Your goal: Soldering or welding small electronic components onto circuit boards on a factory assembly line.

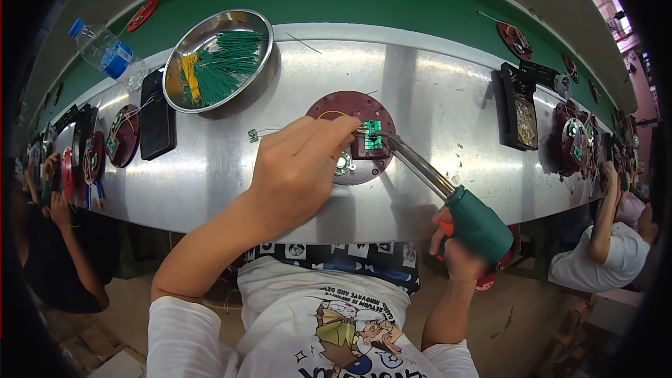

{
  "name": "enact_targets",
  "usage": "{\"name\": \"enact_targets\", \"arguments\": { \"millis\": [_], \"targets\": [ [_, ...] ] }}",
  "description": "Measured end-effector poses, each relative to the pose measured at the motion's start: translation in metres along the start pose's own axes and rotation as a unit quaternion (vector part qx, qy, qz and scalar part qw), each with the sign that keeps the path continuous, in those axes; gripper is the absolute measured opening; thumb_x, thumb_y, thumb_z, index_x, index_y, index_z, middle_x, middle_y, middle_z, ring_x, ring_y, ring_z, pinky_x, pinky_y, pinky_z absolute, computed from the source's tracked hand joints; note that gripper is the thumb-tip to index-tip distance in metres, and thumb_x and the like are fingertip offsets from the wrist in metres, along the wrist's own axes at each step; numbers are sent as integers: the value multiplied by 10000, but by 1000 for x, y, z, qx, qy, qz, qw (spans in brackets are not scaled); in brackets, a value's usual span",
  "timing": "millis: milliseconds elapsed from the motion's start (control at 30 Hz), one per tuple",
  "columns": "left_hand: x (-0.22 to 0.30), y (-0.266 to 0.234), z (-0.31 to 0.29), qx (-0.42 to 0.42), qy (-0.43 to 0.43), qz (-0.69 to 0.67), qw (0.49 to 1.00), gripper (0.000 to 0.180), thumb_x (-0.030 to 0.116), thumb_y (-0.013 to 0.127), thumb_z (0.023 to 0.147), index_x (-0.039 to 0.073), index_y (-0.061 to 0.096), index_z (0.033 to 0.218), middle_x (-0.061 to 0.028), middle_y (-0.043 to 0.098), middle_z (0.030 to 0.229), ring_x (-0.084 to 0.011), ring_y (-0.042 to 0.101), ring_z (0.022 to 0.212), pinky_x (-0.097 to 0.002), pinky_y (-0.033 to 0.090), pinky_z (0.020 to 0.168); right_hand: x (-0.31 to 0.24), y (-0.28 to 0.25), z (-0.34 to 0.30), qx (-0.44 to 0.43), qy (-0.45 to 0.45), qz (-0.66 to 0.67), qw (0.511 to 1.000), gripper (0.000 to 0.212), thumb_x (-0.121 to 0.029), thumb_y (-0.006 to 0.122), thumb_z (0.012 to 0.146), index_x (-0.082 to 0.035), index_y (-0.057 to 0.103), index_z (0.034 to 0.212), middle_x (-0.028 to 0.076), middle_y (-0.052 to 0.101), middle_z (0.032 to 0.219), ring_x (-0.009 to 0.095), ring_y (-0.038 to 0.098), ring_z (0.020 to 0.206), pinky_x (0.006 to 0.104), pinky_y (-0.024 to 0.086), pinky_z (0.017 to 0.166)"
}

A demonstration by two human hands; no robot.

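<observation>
- Left hand [294, 168]: fingertips pinched, apparently on thin wires [362, 128].
- Green circuit board [374, 136]: just right of those fingertips, on the maroon disc [371, 169].
- Right hand [465, 260], farther off: wrapped around the green-handled soldering iron [479, 225], its shaft slanting up-left to the board's right edge.

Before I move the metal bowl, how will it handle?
The bowl is probably stiff, judging by its even, round metal rim. It may slide easily on the smooth, shiny bench. If tipped, the loosely piled green wires would likely shift or spill.
</observation>
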State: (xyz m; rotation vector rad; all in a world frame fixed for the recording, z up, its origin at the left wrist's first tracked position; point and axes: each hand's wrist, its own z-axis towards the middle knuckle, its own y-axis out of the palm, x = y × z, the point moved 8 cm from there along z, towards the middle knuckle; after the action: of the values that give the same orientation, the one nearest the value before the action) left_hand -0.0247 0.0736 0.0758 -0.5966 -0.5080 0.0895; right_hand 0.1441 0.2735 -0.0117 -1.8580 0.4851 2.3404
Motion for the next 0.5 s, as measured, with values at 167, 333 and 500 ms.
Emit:
{"name": "enact_targets", "arguments": {
  "millis": [167, 333, 500],
  "targets": [
    [4, -1, -5, 9, 26, -14, 1000, 201, -42, 686, 817, -25, 675, 1017, -124, 661, 755, -259, 625, 622, -324, 490, 557, 0, 0, 0, 11, 15, 1, 1000, 579, -179, 739, 843, 101, 505, 1293, 227, 625, 1080, 187, 595, 612, 287, 488, 527],
    [15, 16, -14, -35, 82, 42, 995, 262, -28, 676, 686, -13, 647, 946, -82, 563, 727, -227, 578, 572, -318, 462, 480, 2, -2, -1, 4, 12, 4, 1000, 561, -187, 742, 852, 98, 518, 1280, 234, 625, 1090, 187, 594, 606, 287, 486, 527],
    [-11, 30, -17, -61, 10, 44, 997, 217, -18, 675, 698, -3, 644, 912, -68, 541, 731, -221, 577, 573, -335, 472, 482, -1, 2, -1, 33, 17, -30, 999, 519, -209, 728, 826, 100, 567, 1210, 238, 617, 1046, 191, 582, 556, 279, 463, 503]
  ]
}}
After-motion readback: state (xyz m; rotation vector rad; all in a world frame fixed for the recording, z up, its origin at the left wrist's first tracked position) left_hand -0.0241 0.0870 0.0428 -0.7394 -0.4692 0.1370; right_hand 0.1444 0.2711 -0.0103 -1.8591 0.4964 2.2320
